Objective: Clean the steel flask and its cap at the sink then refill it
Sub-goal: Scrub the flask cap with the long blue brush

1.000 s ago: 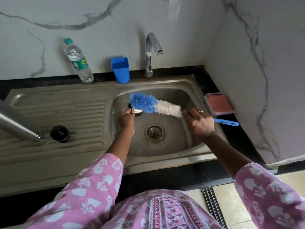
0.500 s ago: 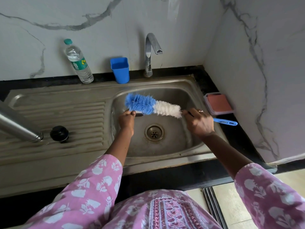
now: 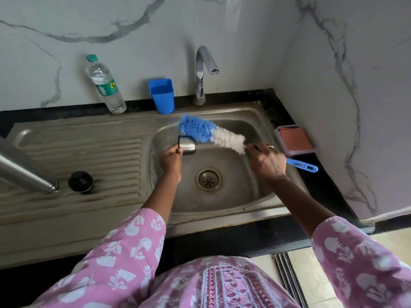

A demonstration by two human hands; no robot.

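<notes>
Over the sink (image 3: 244, 196), my left grip (image 3: 171, 160) pinches the steel cap (image 3: 187, 146), and my right grip (image 3: 266, 162) holds the brush (image 3: 213, 135) by its handle. I should hold the cap steady, push the blue end inside and twist. The flask (image 3: 22, 172) lies well apart, left of my grips, near a black stopper (image 3: 80, 181).
</notes>
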